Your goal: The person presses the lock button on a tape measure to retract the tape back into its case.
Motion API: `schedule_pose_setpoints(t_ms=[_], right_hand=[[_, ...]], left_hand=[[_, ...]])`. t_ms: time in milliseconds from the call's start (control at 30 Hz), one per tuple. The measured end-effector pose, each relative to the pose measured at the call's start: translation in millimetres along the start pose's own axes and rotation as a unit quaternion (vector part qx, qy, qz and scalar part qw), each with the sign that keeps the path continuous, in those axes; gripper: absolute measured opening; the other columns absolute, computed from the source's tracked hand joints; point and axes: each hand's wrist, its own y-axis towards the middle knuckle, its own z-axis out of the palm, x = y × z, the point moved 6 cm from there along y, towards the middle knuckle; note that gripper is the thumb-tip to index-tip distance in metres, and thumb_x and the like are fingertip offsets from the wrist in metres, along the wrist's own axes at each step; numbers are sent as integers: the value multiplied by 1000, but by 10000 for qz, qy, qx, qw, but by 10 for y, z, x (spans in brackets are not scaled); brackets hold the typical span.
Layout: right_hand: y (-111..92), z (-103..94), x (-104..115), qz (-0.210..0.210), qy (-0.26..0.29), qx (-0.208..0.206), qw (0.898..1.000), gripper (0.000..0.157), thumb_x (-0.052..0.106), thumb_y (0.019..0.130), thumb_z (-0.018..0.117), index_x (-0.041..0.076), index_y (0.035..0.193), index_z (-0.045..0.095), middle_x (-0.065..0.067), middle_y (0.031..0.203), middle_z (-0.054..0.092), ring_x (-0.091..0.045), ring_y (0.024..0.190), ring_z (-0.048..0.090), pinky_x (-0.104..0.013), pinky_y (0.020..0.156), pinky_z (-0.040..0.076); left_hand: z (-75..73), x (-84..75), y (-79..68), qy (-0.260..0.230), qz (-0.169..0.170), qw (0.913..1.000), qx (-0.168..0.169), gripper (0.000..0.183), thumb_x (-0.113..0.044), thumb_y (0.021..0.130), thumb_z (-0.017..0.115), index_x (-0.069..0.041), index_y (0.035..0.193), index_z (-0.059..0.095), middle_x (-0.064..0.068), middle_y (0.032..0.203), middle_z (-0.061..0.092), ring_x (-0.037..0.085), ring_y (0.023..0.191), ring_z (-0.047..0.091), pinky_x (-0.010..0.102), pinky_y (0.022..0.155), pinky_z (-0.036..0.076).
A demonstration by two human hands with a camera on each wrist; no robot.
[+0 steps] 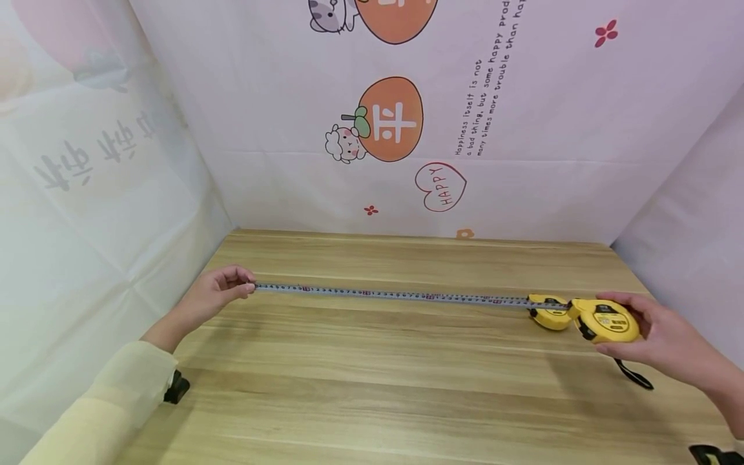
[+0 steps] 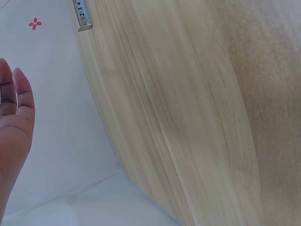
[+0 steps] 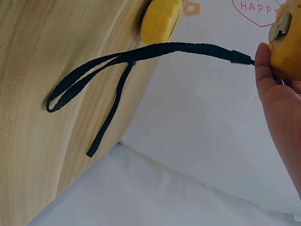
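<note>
My left hand (image 1: 212, 297) pinches the free end of a pulled-out steel tape blade (image 1: 340, 292) between thumb and fingers. The blade runs across to a yellow tape measure (image 1: 608, 322), whose case my right hand (image 1: 657, 326) grips from its right side. A black wrist strap (image 3: 188, 47) dangles from that case. Behind it is a second yellow tape measure (image 1: 549, 318), partly covered by the held blade. Another line of markings shows just behind the held blade. In the left wrist view a hooked blade end (image 2: 83, 15) is apart from the visible fingers; the pinch is out of that view.
The wooden tabletop (image 1: 372, 381) lies under both hands. A printed white cloth (image 1: 279, 116) hangs at the back, and pale cloth (image 1: 87, 213) closes the left side. Black wrist devices sit at the left sleeve (image 1: 104, 400) and the lower right corner.
</note>
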Motion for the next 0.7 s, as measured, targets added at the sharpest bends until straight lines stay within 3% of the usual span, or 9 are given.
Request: schedule_pose_setpoints(t_ms=[233, 500, 567, 700], right_hand=[[2, 0, 36, 120, -203, -19, 9997, 75, 2, 75, 83, -10, 134, 39, 4, 115, 48, 2, 87, 57, -18, 64, 50], [43, 34, 123, 57, -410, 17, 9991, 74, 7, 75, 85, -8, 134, 43, -16, 118, 51, 4, 88, 57, -17, 63, 49], [57, 50, 140, 4, -358, 28, 9994, 73, 6, 75, 85, -8, 134, 44, -14, 118, 52, 4, 89, 56, -17, 65, 49], [68, 61, 150, -57, -320, -47, 9995, 72, 6, 73, 85, -7, 132, 46, 4, 114, 54, 6, 90, 55, -14, 66, 47]], left_hand=[[-3, 16, 14, 148, -24, 9999, -40, 25, -21, 96, 64, 1, 108, 60, 8, 98, 64, 16, 86, 62, 30, 79, 53], [40, 4, 27, 239, -122, 9996, 26, 28, -25, 96, 64, -1, 110, 60, 13, 102, 63, 18, 90, 61, 31, 81, 52], [61, -12, 35, 154, -110, 9998, 70, 27, -22, 96, 64, 1, 110, 59, 16, 103, 62, 18, 89, 60, 30, 80, 52], [90, -27, 51, 42, -114, 9999, 118, 26, -19, 97, 63, 3, 109, 59, 21, 104, 61, 17, 88, 59, 30, 80, 51]])
